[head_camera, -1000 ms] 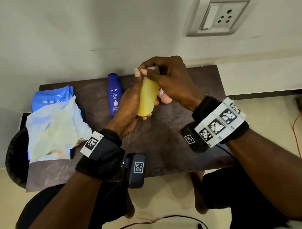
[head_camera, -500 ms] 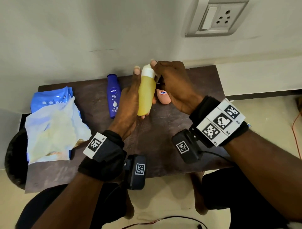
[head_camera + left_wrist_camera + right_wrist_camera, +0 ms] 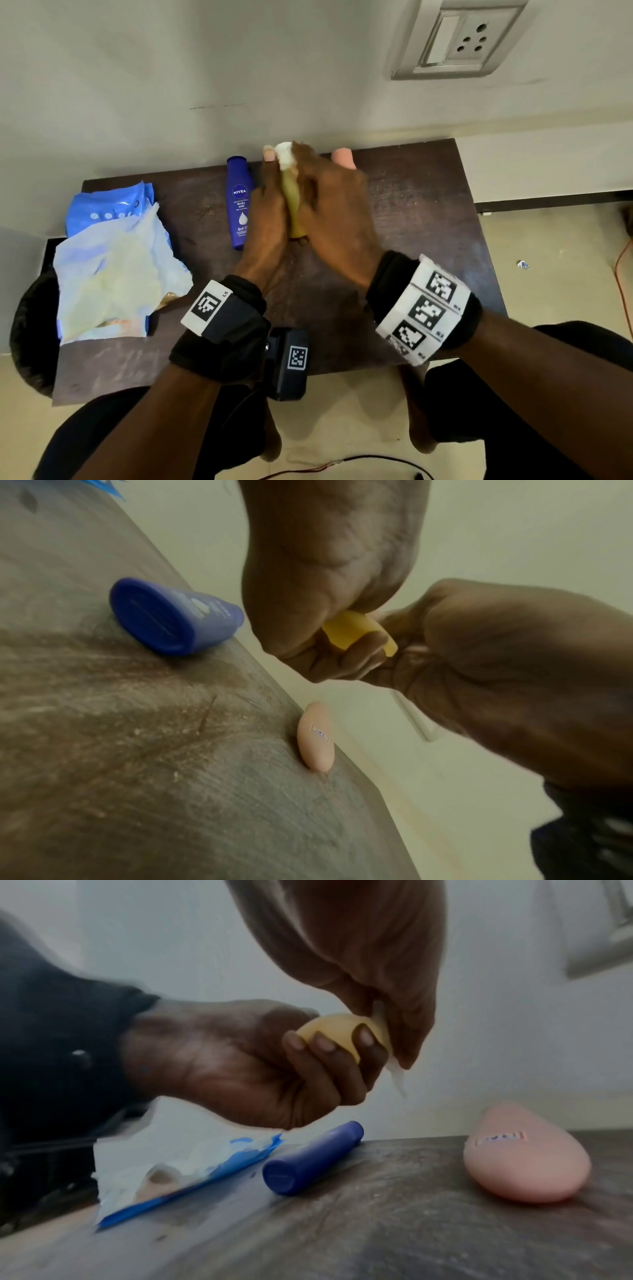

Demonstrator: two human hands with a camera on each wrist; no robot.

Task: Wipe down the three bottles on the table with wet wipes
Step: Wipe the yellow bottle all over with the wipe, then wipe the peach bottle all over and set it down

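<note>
My left hand (image 3: 270, 212) grips a yellow bottle (image 3: 291, 202) with a white cap (image 3: 285, 156), held above the table. In the right wrist view its fingers (image 3: 325, 1047) curl round the bottle's base (image 3: 332, 1028). My right hand (image 3: 332, 212) lies against the bottle's right side and presses a white wet wipe (image 3: 394, 1072) onto it. A blue Nivea bottle (image 3: 239, 202) lies on the table just left of my hands. A pink bottle (image 3: 344, 157) lies behind my right hand near the wall; it shows fully in the right wrist view (image 3: 524, 1153).
A blue wipes pack (image 3: 109, 205) with a crumpled white sheet (image 3: 116, 274) over it lies at the left of the dark wooden table (image 3: 411, 222). A black bin (image 3: 30, 329) stands by the table's left edge. A wall socket (image 3: 459, 37) is up on the right.
My right hand slid from the bottle's cap down along its right side. The cap has come into sight. Both hands with the bottle sit lower and farther back.
</note>
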